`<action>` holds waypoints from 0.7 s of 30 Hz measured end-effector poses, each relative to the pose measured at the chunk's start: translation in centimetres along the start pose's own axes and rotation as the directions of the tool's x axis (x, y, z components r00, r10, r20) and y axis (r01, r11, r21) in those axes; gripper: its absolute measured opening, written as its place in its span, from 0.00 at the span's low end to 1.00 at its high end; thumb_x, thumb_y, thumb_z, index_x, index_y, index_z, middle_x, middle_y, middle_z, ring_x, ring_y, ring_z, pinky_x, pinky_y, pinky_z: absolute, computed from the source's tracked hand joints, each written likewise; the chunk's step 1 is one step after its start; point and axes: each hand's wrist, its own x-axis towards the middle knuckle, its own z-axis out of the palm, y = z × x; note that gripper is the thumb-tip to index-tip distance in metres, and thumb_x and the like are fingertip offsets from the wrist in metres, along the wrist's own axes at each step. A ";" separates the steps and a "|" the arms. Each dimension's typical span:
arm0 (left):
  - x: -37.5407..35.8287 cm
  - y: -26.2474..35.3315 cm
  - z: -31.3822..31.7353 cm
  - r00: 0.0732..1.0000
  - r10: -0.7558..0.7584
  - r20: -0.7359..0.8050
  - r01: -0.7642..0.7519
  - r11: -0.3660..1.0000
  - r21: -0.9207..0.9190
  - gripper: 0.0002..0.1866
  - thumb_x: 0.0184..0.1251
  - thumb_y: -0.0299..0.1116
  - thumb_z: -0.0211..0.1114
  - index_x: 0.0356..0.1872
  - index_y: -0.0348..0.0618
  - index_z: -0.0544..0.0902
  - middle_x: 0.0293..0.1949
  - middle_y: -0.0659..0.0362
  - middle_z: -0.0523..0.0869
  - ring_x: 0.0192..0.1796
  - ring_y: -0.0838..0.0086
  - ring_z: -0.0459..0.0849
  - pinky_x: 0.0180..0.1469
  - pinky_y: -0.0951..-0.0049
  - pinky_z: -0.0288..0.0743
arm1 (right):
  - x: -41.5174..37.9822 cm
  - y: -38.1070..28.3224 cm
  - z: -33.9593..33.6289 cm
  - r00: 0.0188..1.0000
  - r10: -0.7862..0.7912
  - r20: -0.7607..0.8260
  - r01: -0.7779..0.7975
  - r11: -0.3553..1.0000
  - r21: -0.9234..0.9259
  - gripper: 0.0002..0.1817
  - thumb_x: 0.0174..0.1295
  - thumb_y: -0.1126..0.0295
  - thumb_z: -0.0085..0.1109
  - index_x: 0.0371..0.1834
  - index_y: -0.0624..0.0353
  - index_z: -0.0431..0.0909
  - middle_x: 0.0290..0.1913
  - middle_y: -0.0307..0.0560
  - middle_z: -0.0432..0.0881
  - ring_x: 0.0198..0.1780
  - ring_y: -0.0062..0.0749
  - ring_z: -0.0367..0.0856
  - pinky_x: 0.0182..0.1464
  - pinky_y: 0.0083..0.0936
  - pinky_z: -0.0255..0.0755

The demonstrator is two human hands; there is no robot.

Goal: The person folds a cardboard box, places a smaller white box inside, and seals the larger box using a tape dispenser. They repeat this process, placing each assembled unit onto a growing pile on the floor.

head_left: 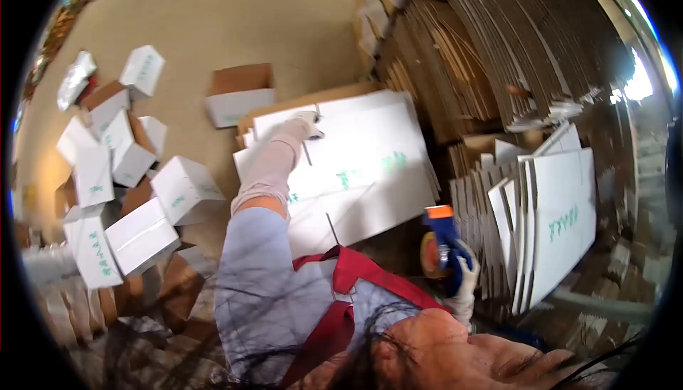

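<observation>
My left hand, in a light glove with dark fingertips, reaches over a stack of flat white cardboard boxes. It rests on the top sheet near a slot cut, fingers apart. The sheet carries green printed marks. Down at the right, my right hand, also gloved, is closed around the handle of a blue tape dispenser. An orange edge tops the dispenser, and a roll of tape sits at its side. The dispenser is held apart from the sheets.
Several white cartons lie in a heap on the floor at left. One open carton stands behind the stack. Upright folded cardboard leans at right, below tall piles of brown cardboard.
</observation>
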 end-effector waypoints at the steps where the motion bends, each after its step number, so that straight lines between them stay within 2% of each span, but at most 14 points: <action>1: -1.9 0.9 -1.9 0.999 0.028 0.018 -0.027 0.996 -0.085 0.33 0.38 0.52 0.73 0.48 0.45 0.81 0.49 0.49 0.82 0.50 0.59 0.81 0.53 0.67 0.74 | 0.7 -1.0 -1.0 0.993 -0.114 -0.010 0.113 0.993 -0.041 0.18 0.61 0.71 0.50 0.51 0.71 0.76 0.49 0.50 0.80 0.49 0.29 0.77 0.53 0.23 0.69; 2: -3.9 1.9 -3.6 0.997 0.078 0.015 -0.078 0.997 -0.027 0.33 0.38 0.51 0.73 0.48 0.44 0.81 0.47 0.48 0.82 0.49 0.60 0.81 0.51 0.66 0.75 | 2.0 -0.3 -3.2 0.996 -0.090 -0.016 0.090 0.996 -0.020 0.19 0.61 0.69 0.51 0.52 0.71 0.75 0.49 0.50 0.80 0.49 0.30 0.77 0.53 0.24 0.70; 3: -6.2 3.2 -5.4 0.992 0.127 0.020 -0.128 0.991 0.031 0.32 0.39 0.50 0.73 0.47 0.43 0.81 0.46 0.48 0.83 0.48 0.60 0.82 0.49 0.65 0.75 | 2.9 -2.0 -3.4 0.987 -0.151 -0.049 0.153 0.988 0.038 0.19 0.62 0.69 0.50 0.52 0.72 0.74 0.50 0.51 0.80 0.50 0.30 0.77 0.53 0.25 0.70; 4: -9.6 5.7 -8.0 0.985 0.158 0.072 -0.161 0.986 0.038 0.31 0.39 0.48 0.72 0.48 0.42 0.81 0.46 0.49 0.83 0.47 0.60 0.82 0.48 0.64 0.75 | 3.5 -4.4 -3.5 0.970 -0.236 -0.055 0.233 0.971 -0.058 0.20 0.62 0.68 0.51 0.53 0.72 0.74 0.51 0.52 0.79 0.50 0.31 0.77 0.54 0.26 0.70; 7: -17.4 11.9 -13.7 0.919 0.335 0.209 -0.362 0.926 0.109 0.30 0.42 0.44 0.71 0.49 0.40 0.79 0.42 0.51 0.84 0.44 0.61 0.83 0.46 0.63 0.75 | 6.7 -8.8 -5.9 0.888 -0.459 0.000 0.458 0.887 0.064 0.18 0.64 0.70 0.47 0.53 0.71 0.74 0.53 0.52 0.77 0.50 0.32 0.77 0.54 0.25 0.70; 9: -23.4 14.7 -16.8 0.933 0.317 0.169 -0.342 0.927 0.156 0.26 0.45 0.41 0.69 0.49 0.43 0.80 0.40 0.53 0.84 0.44 0.62 0.82 0.45 0.63 0.75 | 8.0 -13.0 -5.3 0.845 -0.535 0.018 0.532 0.843 0.078 0.17 0.67 0.72 0.42 0.53 0.70 0.74 0.54 0.52 0.77 0.51 0.31 0.77 0.54 0.23 0.69; 11: -27.2 15.8 -18.6 0.897 0.392 0.202 -0.441 0.811 0.384 0.23 0.48 0.39 0.68 0.48 0.49 0.81 0.40 0.54 0.84 0.43 0.63 0.82 0.45 0.64 0.75 | 9.2 -16.5 -4.2 0.831 -0.529 0.171 0.543 0.839 -0.041 0.17 0.65 0.74 0.42 0.52 0.71 0.74 0.53 0.52 0.77 0.52 0.33 0.77 0.56 0.24 0.68; 13: -28.3 15.0 -18.0 0.894 0.401 0.200 -0.444 0.732 0.517 0.20 0.48 0.38 0.68 0.47 0.55 0.82 0.45 0.61 0.83 0.48 0.68 0.80 0.47 0.65 0.73 | 10.5 -18.4 -0.9 0.763 -0.553 0.335 0.567 0.821 0.062 0.18 0.61 0.77 0.42 0.52 0.71 0.74 0.51 0.52 0.78 0.51 0.33 0.77 0.56 0.25 0.68; 15: -27.4 12.1 -15.5 0.834 0.547 0.075 -0.442 0.580 0.684 0.16 0.48 0.38 0.67 0.43 0.60 0.84 0.48 0.68 0.81 0.55 0.71 0.76 0.50 0.66 0.69 | 13.1 -17.5 3.6 0.731 -0.480 0.484 0.556 0.831 -0.015 0.18 0.58 0.78 0.45 0.50 0.71 0.76 0.46 0.48 0.81 0.46 0.28 0.79 0.54 0.22 0.69; 16: -26.8 11.6 -14.3 0.841 0.540 -0.037 -0.372 0.627 0.684 0.13 0.49 0.37 0.66 0.39 0.60 0.84 0.49 0.72 0.79 0.57 0.72 0.72 0.53 0.66 0.66 | 14.7 -16.1 6.4 0.731 -0.442 0.519 0.558 0.826 -0.081 0.16 0.58 0.75 0.49 0.49 0.68 0.77 0.44 0.45 0.82 0.43 0.25 0.79 0.52 0.20 0.70; 17: -26.1 11.8 -13.7 0.829 0.539 -0.145 -0.312 0.664 0.680 0.09 0.50 0.37 0.65 0.34 0.57 0.84 0.44 0.69 0.81 0.53 0.71 0.75 0.51 0.65 0.67 | 16.9 -13.5 9.2 0.696 -0.483 0.531 0.654 0.731 -0.194 0.15 0.59 0.71 0.54 0.48 0.63 0.79 0.42 0.49 0.83 0.42 0.28 0.82 0.50 0.22 0.72; 18: -27.0 13.3 -14.1 0.864 0.488 -0.127 -0.270 0.660 0.701 0.07 0.51 0.36 0.64 0.33 0.56 0.84 0.41 0.67 0.81 0.50 0.71 0.76 0.50 0.65 0.67 | 18.4 -11.4 12.2 0.666 -0.516 0.539 0.746 0.488 -0.454 0.14 0.58 0.63 0.58 0.44 0.57 0.82 0.40 0.53 0.83 0.41 0.36 0.83 0.47 0.28 0.74; 19: -28.3 15.1 -14.0 0.894 0.435 -0.109 -0.228 0.651 0.724 0.06 0.52 0.35 0.63 0.31 0.55 0.83 0.39 0.66 0.81 0.47 0.71 0.77 0.49 0.65 0.68 | 17.2 -11.8 15.4 0.608 -0.512 0.607 0.789 0.302 -0.536 0.15 0.56 0.57 0.60 0.40 0.55 0.83 0.37 0.54 0.82 0.40 0.45 0.82 0.45 0.35 0.74; 21: -29.3 16.9 -11.9 0.837 0.535 -0.116 -0.294 0.617 0.731 0.05 0.55 0.33 0.59 0.30 0.55 0.82 0.35 0.63 0.81 0.43 0.71 0.79 0.47 0.64 0.69 | 15.7 -11.7 20.4 0.626 -0.283 0.727 0.774 0.117 -0.622 0.19 0.57 0.49 0.55 0.37 0.51 0.83 0.37 0.52 0.82 0.40 0.45 0.82 0.43 0.35 0.74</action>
